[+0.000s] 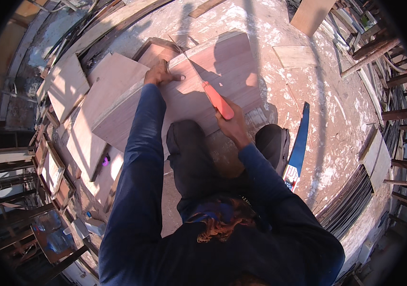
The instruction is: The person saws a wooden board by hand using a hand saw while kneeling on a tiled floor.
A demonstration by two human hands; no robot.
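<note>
A wide reddish wooden board point(234, 59) lies slanted in front of my knees, its thick pale edge on the far left side. My left hand point(158, 74) grips that edge, the thumb on the face and the fingers partly hidden beyond it. In my right hand point(234, 123) is a narrow-bladed handsaw point(218, 101) with an orange handle. Its thin blade points away to the far left and crosses the board's far edge, close to my left hand. Whether the teeth are in the wood I cannot tell.
A blue-bladed handsaw point(300, 136) lies on the floor by my right knee. Several panels point(113, 81) lie to the left, near a small purple object point(106, 160). A loose board point(295, 56) is at the far right; thin dark rods point(351, 205) are stacked at the near right.
</note>
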